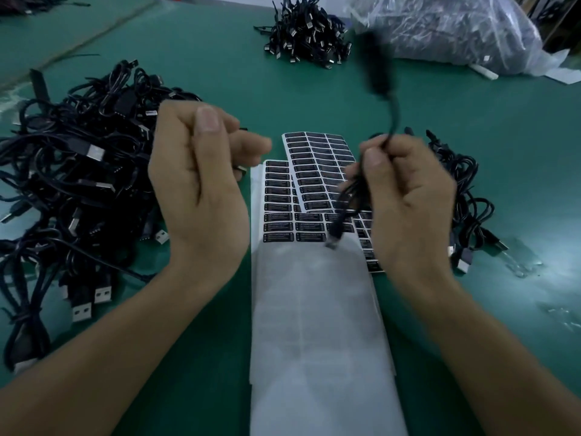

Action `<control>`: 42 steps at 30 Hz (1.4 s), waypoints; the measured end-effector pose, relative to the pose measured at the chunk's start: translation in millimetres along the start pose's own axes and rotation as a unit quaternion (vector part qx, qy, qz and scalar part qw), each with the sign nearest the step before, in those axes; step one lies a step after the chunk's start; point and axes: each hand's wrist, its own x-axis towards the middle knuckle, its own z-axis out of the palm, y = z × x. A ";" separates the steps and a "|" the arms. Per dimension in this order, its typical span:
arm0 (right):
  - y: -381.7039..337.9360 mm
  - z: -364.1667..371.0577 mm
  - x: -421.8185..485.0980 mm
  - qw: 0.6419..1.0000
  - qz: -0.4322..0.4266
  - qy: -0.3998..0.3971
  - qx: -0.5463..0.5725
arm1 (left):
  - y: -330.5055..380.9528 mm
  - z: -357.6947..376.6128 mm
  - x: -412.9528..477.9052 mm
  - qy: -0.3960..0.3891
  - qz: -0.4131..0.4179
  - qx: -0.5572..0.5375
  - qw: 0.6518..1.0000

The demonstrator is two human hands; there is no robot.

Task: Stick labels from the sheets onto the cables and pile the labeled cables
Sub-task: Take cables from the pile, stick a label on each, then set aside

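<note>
Between the hands, label sheets (314, 184) lie half stripped. Right hand (405, 196) fingers grip a USB cable (379, 77); left hand (198, 171) fingers curl, contents unclear. Cable piles (78, 158) outside both hands suggest plenty remains.

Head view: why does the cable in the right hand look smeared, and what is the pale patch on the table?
Head view: motion blur smears the cable the right hand grips; head view again: glare whitens the green table at right.
</note>
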 end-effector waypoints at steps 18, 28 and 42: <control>8.5 -58.3 27.0 0.923 0.185 0.087 -0.326 | -24.0 -30.5 16.6 -0.243 0.032 0.605 0.757; 11.0 -20.5 7.9 0.938 -0.060 0.014 -0.342 | -19.4 -38.8 30.9 -0.202 0.009 0.621 0.757; 11.4 -7.4 -2.6 0.958 -0.071 -0.044 -0.275 | -22.8 -50.4 41.1 -0.196 0.005 0.538 0.820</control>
